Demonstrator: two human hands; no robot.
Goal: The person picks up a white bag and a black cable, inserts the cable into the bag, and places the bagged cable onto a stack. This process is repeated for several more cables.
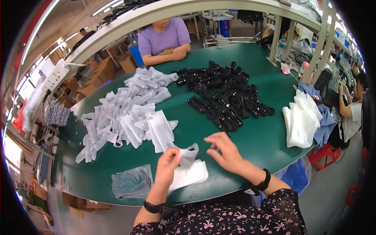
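Note:
My left hand (169, 164) pinches the edge of a small frosted plastic bag (189, 155), whose mouth gapes toward the right. Just right of it, my right hand (226, 153) hovers with thumb and fingers apart and nothing between them. Under the bag lies a stack of flat white sheets or bags (192, 176). Beyond my left hand spreads a large heap of frosted bags (117, 111); those at its near end lie flat (160, 131). Farther off, right of that heap, is a pile of coiled black cables (225, 94).
A clear bag with striped contents (132, 182) lies near the front edge of the green table (258, 145). White plastic (299, 119) and blue cloth (324, 124) sit at the right edge. Across the table a person in purple (164, 41) leans on folded arms. A shelf (188, 7) spans overhead.

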